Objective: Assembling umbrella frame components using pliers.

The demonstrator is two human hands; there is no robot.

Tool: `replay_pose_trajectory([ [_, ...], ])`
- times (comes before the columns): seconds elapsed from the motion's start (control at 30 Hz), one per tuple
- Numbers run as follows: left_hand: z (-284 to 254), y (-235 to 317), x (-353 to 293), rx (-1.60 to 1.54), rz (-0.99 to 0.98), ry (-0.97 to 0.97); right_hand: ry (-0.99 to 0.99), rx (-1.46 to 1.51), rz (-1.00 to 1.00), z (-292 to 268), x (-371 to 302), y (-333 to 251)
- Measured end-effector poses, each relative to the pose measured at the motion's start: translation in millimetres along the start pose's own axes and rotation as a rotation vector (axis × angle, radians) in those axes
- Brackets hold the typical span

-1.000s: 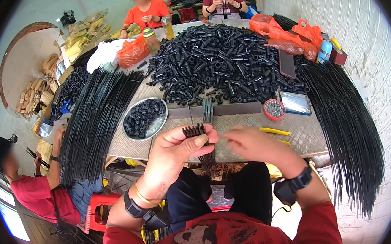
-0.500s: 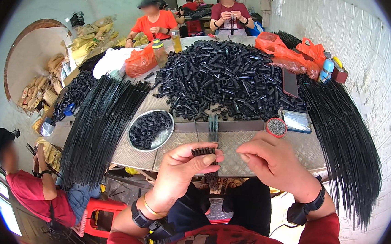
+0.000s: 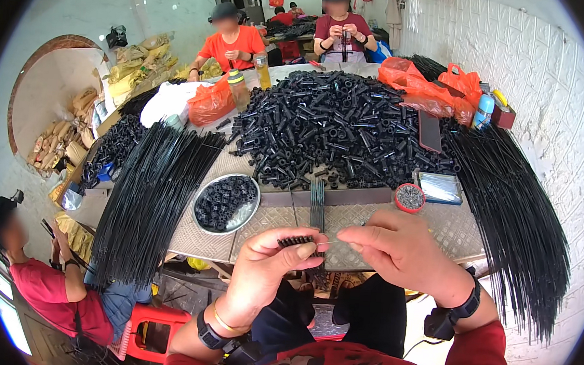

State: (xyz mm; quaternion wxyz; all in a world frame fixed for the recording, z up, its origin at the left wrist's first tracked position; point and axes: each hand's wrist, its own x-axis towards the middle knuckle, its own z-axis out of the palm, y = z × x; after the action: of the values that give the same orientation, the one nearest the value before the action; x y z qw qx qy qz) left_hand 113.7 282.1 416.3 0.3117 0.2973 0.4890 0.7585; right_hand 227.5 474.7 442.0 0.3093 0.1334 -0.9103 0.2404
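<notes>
My left hand is closed around a row of small black rod ends, lined up side by side between thumb and fingers. A thin metal wire reaches from the row's right end to the fingertips of my right hand, which pinch it. Just beyond my left hand, a bundle of thin dark rods lies across the table's metal-coloured ledge and runs down toward my lap. To its left stands an oval metal dish of small black toothed rings.
A large heap of black tubes covers the table's middle. Long black rods lie at left and right. A red-rimmed tub, a flat clear case and a phone sit at right. Other people work around.
My right hand has moved slightly left and down, nearer my left hand. The row in my left hand has tilted a little, and the wire now shows more clearly. The view has shifted slightly.
</notes>
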Motion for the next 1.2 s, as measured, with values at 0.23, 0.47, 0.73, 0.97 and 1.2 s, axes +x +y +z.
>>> replay_pose_trajectory([
  [0.23, 3, 2, -2, -0.007, 0.027, 0.013, 0.023, -0.002, -0.080, -3, 1, -1],
  [0.47, -4, -8, 7, -0.006, -0.017, -0.020, 0.075, 0.024, -0.059, 1, 0, 4],
  [0.73, 1, -11, 15, -0.054, 0.040, -0.015, 0.000, -0.018, -0.292, 15, 31, -4],
  [0.97, -3, -9, 5, -0.075, 0.025, -0.030, 0.075, -0.066, -0.350, 13, 24, -8],
  [1.2, 0, -2, 2, -0.028, -0.026, -0.041, 0.105, -0.081, -0.140, -5, 9, -5],
])
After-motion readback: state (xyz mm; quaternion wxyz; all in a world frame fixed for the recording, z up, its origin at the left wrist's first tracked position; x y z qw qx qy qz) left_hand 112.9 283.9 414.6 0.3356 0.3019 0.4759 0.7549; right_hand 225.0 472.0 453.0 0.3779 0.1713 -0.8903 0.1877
